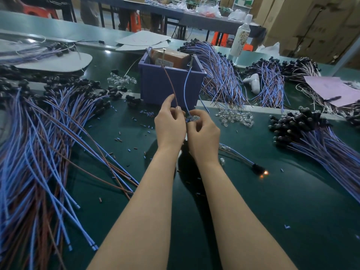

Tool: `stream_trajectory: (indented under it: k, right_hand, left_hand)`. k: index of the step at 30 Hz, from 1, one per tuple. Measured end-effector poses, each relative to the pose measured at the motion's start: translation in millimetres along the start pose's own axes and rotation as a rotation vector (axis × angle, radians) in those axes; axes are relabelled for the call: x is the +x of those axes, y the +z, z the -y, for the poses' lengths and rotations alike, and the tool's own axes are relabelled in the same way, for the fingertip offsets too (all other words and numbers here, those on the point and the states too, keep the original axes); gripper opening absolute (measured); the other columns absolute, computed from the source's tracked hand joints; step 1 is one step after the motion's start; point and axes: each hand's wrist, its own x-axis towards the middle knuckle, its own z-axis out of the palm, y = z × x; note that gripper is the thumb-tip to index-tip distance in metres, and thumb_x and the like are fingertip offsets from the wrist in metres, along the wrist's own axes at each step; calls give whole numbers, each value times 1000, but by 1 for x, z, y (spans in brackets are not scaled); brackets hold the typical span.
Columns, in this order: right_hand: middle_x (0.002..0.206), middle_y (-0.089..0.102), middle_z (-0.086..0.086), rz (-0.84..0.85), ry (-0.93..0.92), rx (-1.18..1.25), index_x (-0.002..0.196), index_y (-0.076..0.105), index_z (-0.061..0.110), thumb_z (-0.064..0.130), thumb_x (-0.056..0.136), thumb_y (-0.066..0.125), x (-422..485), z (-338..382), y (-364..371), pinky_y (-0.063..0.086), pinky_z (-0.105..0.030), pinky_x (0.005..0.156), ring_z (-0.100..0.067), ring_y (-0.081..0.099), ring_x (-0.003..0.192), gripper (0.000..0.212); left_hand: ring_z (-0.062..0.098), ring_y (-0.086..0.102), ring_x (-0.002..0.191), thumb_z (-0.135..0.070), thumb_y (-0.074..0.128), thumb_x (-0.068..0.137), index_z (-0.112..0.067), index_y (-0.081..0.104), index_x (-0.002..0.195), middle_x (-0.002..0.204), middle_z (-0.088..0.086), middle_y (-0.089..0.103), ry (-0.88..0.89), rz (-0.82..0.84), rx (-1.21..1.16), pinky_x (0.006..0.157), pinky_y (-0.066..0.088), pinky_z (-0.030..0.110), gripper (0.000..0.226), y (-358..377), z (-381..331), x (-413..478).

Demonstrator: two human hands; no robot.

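While close together, left hand (169, 124), right hand (203, 132) round wires (184, 90).

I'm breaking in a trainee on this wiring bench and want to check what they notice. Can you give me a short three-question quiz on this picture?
1. Two wires rise between the left hand and the right hand. Which colours are they? A) red and green B) brown and blue C) black and white
2. True or false: the purple bin stands beyond the hands, farther from the person.
3. Fill in: the left hand's fingers pinch the ____ wire.
Key: 1 B, the brown wire and the blue wire. 2 true. 3 brown.
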Motion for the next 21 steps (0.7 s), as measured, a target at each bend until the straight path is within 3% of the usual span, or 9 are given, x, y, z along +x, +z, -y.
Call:
stream_trajectory:
  k: [6, 14, 16, 18, 21]
  right_hand:
    - [63, 56, 6, -6, -16, -11, 102, 65, 17, 7, 85, 52, 0, 1, 0, 49, -37, 74, -24, 58, 71, 24]
    - [70, 60, 4, 18, -4, 10, 103, 65, 17, 8, 86, 52, -1, 3, -1, 52, -41, 75, -21, 59, 70, 23]
    - [72, 60, 4, 41, 2, 11, 105, 65, 17, 7, 87, 50, -1, 5, -2, 51, -40, 76, -20, 57, 70, 25]
    - [78, 63, 4, 61, -19, 7, 106, 65, 17, 5, 87, 48, 2, 10, -7, 48, -36, 77, -18, 56, 74, 28]
    - [96, 67, -5, 115, -92, 10, 109, 64, 13, 8, 93, 46, 7, 21, -20, 44, -32, 80, -21, 59, 89, 24]
  left_hand:
    - [14, 60, 82, -12, 47, 97, -15, 47, 137, 87, 1, 64, 5, -2, -4, 82, 49, 25, 40, 0, -1, -1]
    - [11, 59, 88, -13, 47, 98, -14, 47, 136, 97, 3, 64, -3, 10, 15, 77, 43, 9, 39, -1, -3, -2]
    - [12, 60, 93, -17, 46, 99, -10, 54, 129, 102, 4, 65, -32, 31, 7, 81, 46, 12, 32, -1, -5, 1]
    - [14, 61, 92, -21, 43, 100, -5, 63, 113, 102, 6, 67, -84, 98, -100, 86, 49, 25, 28, -1, -11, 4]
    - [12, 59, 80, -19, 43, 101, -11, 65, 97, 83, -2, 64, -60, 159, -146, 75, 49, 22, 23, 0, -28, 5]
